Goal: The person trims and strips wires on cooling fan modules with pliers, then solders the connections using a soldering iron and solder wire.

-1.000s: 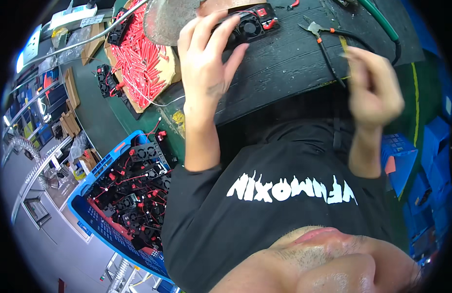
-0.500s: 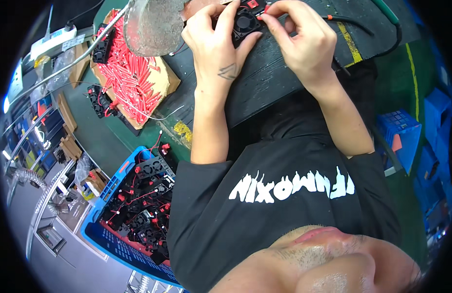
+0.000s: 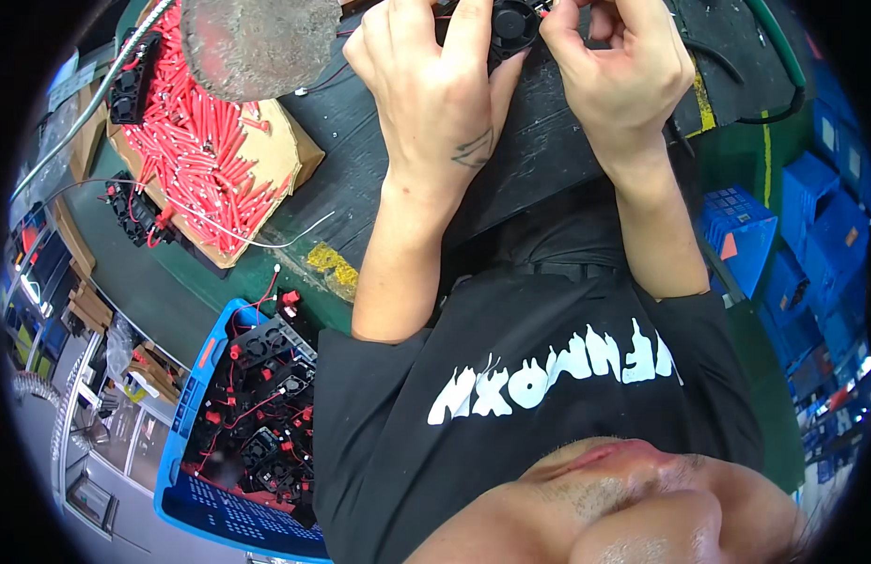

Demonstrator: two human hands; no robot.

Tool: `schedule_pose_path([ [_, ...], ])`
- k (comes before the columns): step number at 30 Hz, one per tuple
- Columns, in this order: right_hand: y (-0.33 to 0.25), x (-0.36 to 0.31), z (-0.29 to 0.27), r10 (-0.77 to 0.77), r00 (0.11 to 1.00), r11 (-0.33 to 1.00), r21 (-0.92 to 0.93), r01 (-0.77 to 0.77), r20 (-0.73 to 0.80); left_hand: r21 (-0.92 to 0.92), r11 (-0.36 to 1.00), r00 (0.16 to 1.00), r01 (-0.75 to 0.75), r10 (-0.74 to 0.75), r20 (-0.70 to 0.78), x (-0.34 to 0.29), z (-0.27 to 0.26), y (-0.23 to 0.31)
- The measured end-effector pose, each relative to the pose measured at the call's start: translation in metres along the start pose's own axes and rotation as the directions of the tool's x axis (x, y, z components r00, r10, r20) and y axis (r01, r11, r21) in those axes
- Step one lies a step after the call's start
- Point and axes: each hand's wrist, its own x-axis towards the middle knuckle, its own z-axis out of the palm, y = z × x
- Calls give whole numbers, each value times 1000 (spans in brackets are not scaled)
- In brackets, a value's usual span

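Nearest, on the person's side of the fan unit (image 3: pixel 516 28), a black shirt (image 3: pixel 388 461) with white print (image 3: pixel 557 374) is seen. The fan unit itself is placed at the top edge of the view, over a dark bench top (image 3: pixel 539 141), and is partly covered by both hands. From its left, it is held by the left hand (image 3: pixel 435 103): the long fingers are stretched over it, and the thumb, spread apart from the forefinger, is set at its near edge. At its right side the right hand (image 3: pixel 628 85) is held with fingers curled and thumb brought close to the forefinger; a small red bit (image 3: pixel 545 13) is shown by the thumb tip, but whether it is pinched cannot be told.

To the left of the fan unit and nearer the person, a blue crate (image 3: pixel 172 470) is filled with black fan assemblies (image 3: pixel 266 414) and red wires. Farther left of it, red pieces (image 3: pixel 200 141) are heaped on a cardboard tray (image 3: pixel 280 155), flanked by two black fan housings (image 3: pixel 130 89). Between tray and fan unit, a grey rounded plate (image 3: pixel 257 47) is seen. To its right, a black handle (image 3: pixel 714 62) is laid near a green tube (image 3: pixel 778 47); beyond these, blue bins (image 3: pixel 835 207) are stacked.
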Motion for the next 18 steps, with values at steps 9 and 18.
schedule_pose_path([
  [9,6,5,4,20,998,1000,-15,-19,60,-12,997,993,-70,68,-97,-4,10,-6],
  [18,6,10,1,-73,996,996,-46,76,51,45,995,992,-84,88,-91,-7,15,-9],
])
